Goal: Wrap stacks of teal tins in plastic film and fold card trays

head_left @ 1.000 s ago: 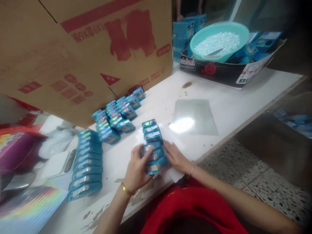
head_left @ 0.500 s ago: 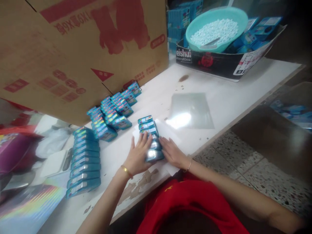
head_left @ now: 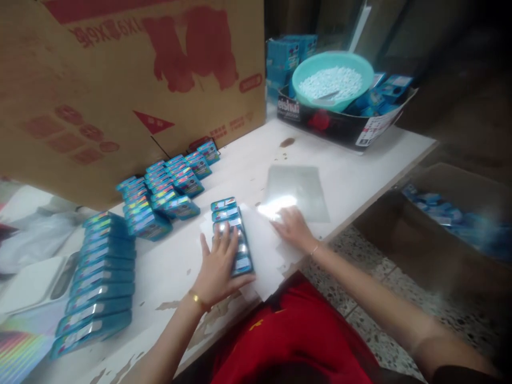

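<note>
Left hand (head_left: 218, 266) lies flat, fingers spread, on a row of small blue rigid packets (head_left: 232, 234) at centre frame; right hand (head_left: 294, 228), open, presses the clear plastic sheet (head_left: 264, 250) beneath them on the white bench (head_left: 360, 170). Packets look light and stiff, likely to slide apart; best gripped at both row ends.

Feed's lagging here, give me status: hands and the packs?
Left hand flat on row of small blue packs. Right hand flat on clear plastic sheet beside them. Nothing in the way.
</note>
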A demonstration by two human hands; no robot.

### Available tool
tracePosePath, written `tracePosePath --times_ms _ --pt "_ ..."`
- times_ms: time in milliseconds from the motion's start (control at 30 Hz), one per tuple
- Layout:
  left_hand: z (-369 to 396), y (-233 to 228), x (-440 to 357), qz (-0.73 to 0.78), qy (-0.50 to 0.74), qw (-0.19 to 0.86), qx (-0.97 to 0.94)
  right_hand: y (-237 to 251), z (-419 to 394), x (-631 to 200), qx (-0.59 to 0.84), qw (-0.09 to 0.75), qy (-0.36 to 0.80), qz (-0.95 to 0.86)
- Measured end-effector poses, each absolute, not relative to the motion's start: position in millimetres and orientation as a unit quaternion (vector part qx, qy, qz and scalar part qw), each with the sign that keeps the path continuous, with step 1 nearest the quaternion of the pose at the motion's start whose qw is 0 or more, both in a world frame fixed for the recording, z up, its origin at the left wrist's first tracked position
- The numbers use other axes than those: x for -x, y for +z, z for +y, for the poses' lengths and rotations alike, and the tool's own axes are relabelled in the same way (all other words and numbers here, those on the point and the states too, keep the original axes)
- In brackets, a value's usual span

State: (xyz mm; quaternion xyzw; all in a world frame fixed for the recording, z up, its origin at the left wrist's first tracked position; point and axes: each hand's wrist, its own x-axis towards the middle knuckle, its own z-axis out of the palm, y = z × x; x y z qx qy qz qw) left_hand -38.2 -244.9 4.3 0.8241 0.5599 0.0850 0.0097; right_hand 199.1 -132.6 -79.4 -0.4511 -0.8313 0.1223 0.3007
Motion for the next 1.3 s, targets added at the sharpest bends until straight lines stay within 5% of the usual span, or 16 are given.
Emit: tracePosePath --times_ms 267,567,800,1033,1300 --pt "-284.6 25.7 -19.8 0.425 0.196 0.135 -0.873 -96.7 -33.2 -265.4 0.437 0.124 0.136 -0.88" --pt "-272.1 -13.1 -53.0 0.419 0.239 0.334 -0.81 -101.7 -26.2 -255.2 0.444 0.13 0.118 -0.879" --pt "-224.8 -45.5 -87.0 0.529 0.49 0.554 -0.416 -70.2 -46.8 -250.3 0.477 0.163 0.096 -0.858" --pt "-200.4 -60.1 -105.0 0.502 0.581 0.61 -0.196 -34.9 -125.1 -241.4 0.484 0.224 0.091 -0.841" --pt "-196.9 -68.6 -101.4 0.504 0.6 0.609 -0.122 -52.6 -141.2 -246.4 0.43 0.226 0.191 -0.853"
